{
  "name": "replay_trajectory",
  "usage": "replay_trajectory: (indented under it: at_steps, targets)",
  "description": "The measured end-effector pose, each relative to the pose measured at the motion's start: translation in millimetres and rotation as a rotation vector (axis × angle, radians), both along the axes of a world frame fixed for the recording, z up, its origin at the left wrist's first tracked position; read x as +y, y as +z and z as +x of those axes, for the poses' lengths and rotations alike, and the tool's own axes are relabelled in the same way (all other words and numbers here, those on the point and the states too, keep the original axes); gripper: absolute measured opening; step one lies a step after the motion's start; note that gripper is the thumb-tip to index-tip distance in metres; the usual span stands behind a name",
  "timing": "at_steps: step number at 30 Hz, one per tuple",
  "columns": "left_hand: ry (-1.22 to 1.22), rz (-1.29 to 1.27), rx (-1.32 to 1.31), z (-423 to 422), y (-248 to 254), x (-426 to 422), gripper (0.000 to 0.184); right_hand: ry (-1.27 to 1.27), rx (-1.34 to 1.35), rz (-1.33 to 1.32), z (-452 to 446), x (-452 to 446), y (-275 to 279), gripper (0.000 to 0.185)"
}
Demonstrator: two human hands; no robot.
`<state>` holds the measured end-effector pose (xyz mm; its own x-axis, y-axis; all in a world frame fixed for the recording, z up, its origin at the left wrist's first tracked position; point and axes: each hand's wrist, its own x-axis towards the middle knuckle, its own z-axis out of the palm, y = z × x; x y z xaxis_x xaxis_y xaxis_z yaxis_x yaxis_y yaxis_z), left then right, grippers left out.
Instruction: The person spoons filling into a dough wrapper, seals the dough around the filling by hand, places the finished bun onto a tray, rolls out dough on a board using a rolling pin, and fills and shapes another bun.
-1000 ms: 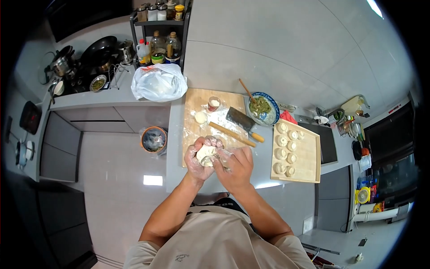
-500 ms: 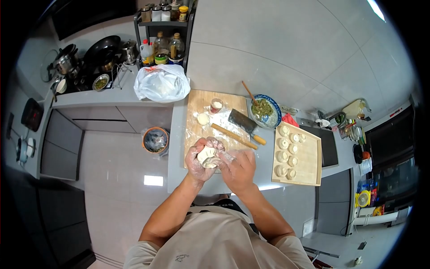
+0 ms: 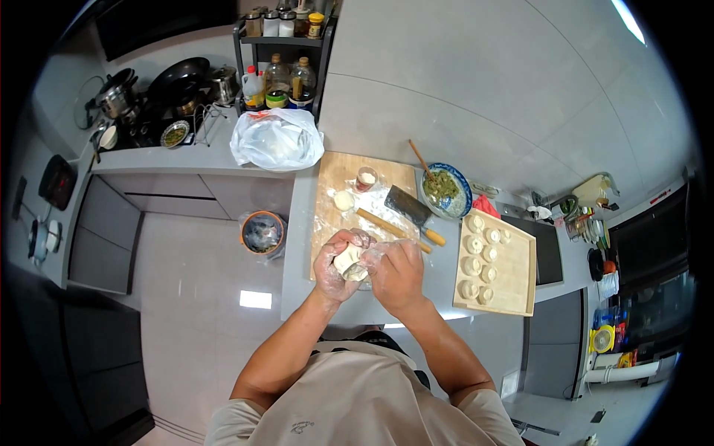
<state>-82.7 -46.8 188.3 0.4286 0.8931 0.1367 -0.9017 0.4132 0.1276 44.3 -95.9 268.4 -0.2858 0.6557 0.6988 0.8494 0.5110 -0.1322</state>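
Note:
A pleated bun (image 3: 347, 260) of white dough sits in the palm of my left hand (image 3: 330, 271), whose floury fingers curl around it. My right hand (image 3: 396, 273) pinches the bun's edge from the right side; its fingertips are partly hidden. Both hands are above the near edge of a floured wooden cutting board (image 3: 338, 169). Beyond them on the board lie a rolling pin (image 3: 387, 225), a cleaver (image 3: 407, 204) with a wooden handle, a round piece of dough (image 3: 343, 200) and a small cup of flour (image 3: 366, 178).
At right, a wooden tray (image 3: 512, 286) holds several shaped buns. A blue-patterned bowl (image 3: 465, 195) of green filling, with a stick in it, stands behind the board. A white plastic bag (image 3: 277, 140) lies back left; a bin (image 3: 262, 232) stands on the floor.
The view has shifted slightly, so the counter things appear a little farther right. My right fingers have drawn together at the bun's edge, and the bun has turned a little in my left hand.

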Motion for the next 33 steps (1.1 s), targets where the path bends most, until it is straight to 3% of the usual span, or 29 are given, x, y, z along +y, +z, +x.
replay_trajectory:
  at_steps: [5, 14, 25, 33]
  targets:
    - [0.008, -0.077, 0.158, -5, 4, -1, 0.028, 0.01, 0.036, -0.026, -1, 1, 14, 0.031]
    - [-0.028, -0.127, 0.221, -1, 10, 0, 0.032, 0.064, -0.059, -0.062, 10, 10, 8, 0.024]
    - [-0.122, -0.135, 0.192, 2, 3, -2, 0.042, 0.131, -0.086, -0.082, 25, 10, 21, 0.029]
    - [-0.164, -0.147, 0.172, 7, -2, -3, 0.042, 0.136, -0.056, -0.099, 27, 9, 5, 0.022]
